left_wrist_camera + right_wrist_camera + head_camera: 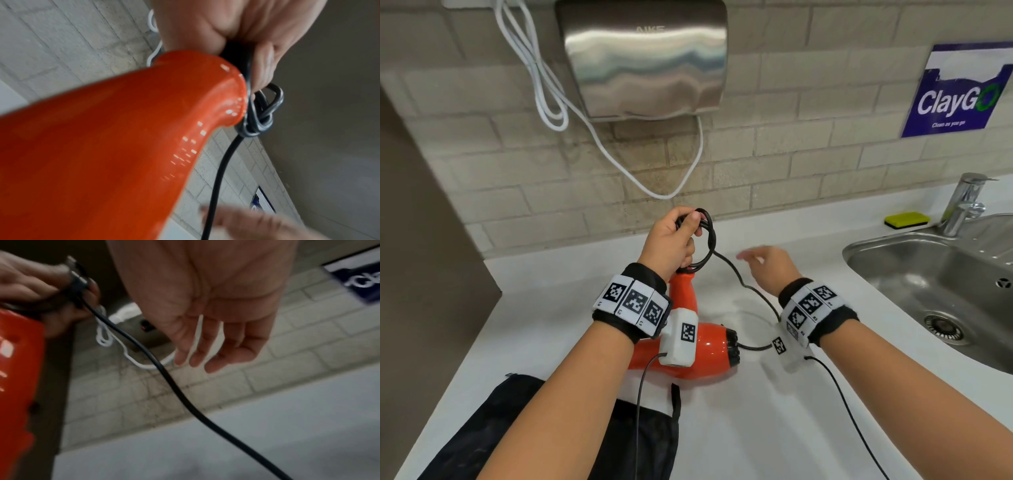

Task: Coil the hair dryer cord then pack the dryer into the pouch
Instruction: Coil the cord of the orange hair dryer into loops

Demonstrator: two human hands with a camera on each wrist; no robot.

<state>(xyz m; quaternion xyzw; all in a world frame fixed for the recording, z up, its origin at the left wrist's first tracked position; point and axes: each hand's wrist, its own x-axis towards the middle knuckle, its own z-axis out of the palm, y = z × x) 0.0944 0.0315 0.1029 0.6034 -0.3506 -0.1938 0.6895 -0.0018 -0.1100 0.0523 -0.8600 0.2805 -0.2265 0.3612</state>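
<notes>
An orange hair dryer (705, 349) lies on the white counter (739, 428), its handle pointing toward the wall. My left hand (679, 236) grips several loops of the black cord (707, 236) at the end of the handle (216, 91). From the loops (259, 113) the loose cord (748, 289) trails right across the counter. My right hand (762, 262) hovers just right of that strand with its fingers (197, 353) spread and holding nothing; the cord (185, 395) passes below its palm. The black pouch (517, 428) lies flat at the near left, partly under my left forearm.
A steel sink (928, 270) with a faucet (962, 202) and a yellow sponge (907, 219) sits at the right. A metal hand dryer (643, 58) with a white cable (551, 102) hangs on the brick wall. A brown panel (421, 240) bounds the left side.
</notes>
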